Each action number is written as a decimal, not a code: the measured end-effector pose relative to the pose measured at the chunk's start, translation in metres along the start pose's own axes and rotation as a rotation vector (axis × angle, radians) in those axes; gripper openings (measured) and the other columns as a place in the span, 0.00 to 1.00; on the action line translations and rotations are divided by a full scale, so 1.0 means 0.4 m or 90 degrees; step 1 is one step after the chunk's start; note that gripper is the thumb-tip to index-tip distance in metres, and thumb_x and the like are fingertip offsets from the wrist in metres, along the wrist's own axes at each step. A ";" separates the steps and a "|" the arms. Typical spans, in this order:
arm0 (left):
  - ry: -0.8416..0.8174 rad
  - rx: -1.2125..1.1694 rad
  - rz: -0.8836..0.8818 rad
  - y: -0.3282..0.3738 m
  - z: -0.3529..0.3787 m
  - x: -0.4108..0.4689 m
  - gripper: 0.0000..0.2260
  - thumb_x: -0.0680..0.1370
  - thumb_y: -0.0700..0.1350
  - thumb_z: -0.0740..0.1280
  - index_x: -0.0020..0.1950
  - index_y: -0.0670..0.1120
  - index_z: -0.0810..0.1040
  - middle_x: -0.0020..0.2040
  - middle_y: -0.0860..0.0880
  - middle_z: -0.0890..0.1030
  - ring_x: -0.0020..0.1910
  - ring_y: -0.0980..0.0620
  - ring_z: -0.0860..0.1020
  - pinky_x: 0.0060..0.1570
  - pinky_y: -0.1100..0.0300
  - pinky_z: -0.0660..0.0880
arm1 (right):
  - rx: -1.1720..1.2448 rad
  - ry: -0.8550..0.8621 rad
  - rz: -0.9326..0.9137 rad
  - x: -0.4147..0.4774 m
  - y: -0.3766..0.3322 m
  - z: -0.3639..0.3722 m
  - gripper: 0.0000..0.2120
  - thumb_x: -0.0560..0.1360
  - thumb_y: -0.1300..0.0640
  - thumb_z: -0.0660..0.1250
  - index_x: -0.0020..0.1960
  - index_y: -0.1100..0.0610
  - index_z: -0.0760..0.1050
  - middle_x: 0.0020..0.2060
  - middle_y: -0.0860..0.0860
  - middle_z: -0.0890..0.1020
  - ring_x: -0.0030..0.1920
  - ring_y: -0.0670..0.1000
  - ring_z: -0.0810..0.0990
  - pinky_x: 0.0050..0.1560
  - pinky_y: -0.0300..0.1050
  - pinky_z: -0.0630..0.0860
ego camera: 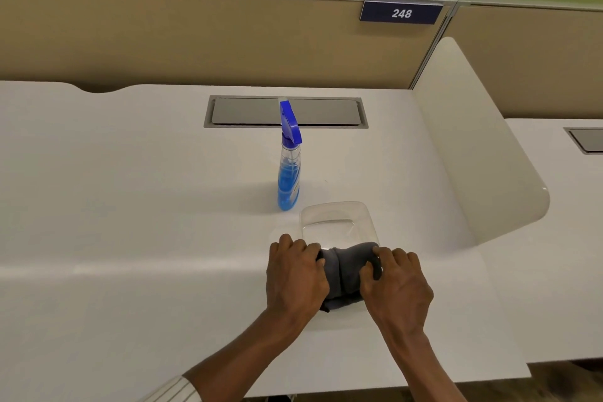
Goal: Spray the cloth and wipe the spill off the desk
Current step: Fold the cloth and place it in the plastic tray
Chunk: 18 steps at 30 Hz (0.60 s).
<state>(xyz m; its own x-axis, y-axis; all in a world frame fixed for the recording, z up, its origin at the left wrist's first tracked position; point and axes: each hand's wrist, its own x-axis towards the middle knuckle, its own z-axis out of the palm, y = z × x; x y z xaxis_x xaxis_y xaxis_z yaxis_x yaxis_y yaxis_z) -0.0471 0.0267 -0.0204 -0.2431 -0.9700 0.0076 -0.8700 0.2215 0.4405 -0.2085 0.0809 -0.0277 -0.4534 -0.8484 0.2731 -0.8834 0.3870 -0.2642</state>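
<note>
A dark grey cloth [346,274] lies bunched on the white desk [130,206], its far end resting in a clear plastic container [336,219]. My left hand [293,274] grips the cloth's left side and my right hand [396,281] grips its right side, fingers curled into the fabric. A spray bottle [288,173] with a blue trigger head and blue liquid stands upright just beyond the container, untouched. No spill is plainly visible on the desk.
A grey cable hatch [254,111] is set into the desk behind the bottle. A curved white divider [473,147] rises on the right. A tan partition with a sign reading 248 [401,12] closes the back.
</note>
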 end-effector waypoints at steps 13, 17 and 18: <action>-0.037 0.034 0.045 -0.031 0.060 0.007 0.10 0.72 0.45 0.82 0.48 0.46 0.83 0.46 0.48 0.81 0.49 0.48 0.76 0.44 0.58 0.74 | -0.050 -0.018 0.006 -0.011 0.002 0.022 0.12 0.68 0.65 0.79 0.50 0.60 0.84 0.42 0.56 0.80 0.42 0.58 0.79 0.29 0.45 0.74; -0.035 -0.045 0.071 -0.047 0.074 0.007 0.09 0.83 0.46 0.70 0.62 0.46 0.81 0.60 0.48 0.80 0.60 0.49 0.73 0.52 0.63 0.69 | -0.037 -0.028 0.019 -0.011 -0.003 0.024 0.13 0.68 0.66 0.78 0.52 0.60 0.82 0.43 0.56 0.80 0.43 0.57 0.79 0.27 0.46 0.76; -0.036 -0.056 0.070 -0.049 0.076 0.006 0.09 0.83 0.45 0.70 0.63 0.45 0.80 0.61 0.46 0.79 0.61 0.48 0.73 0.54 0.61 0.72 | -0.035 -0.031 0.023 -0.011 -0.003 0.024 0.14 0.68 0.66 0.78 0.52 0.60 0.82 0.43 0.56 0.80 0.43 0.57 0.79 0.27 0.46 0.75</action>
<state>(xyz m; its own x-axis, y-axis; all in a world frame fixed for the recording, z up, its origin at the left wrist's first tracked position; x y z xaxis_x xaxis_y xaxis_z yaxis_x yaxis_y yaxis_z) -0.0438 0.0231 -0.0563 -0.3608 -0.9326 0.0106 -0.7961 0.3139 0.5174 -0.2042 0.0805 -0.0374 -0.4800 -0.8497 0.2182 -0.8723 0.4358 -0.2218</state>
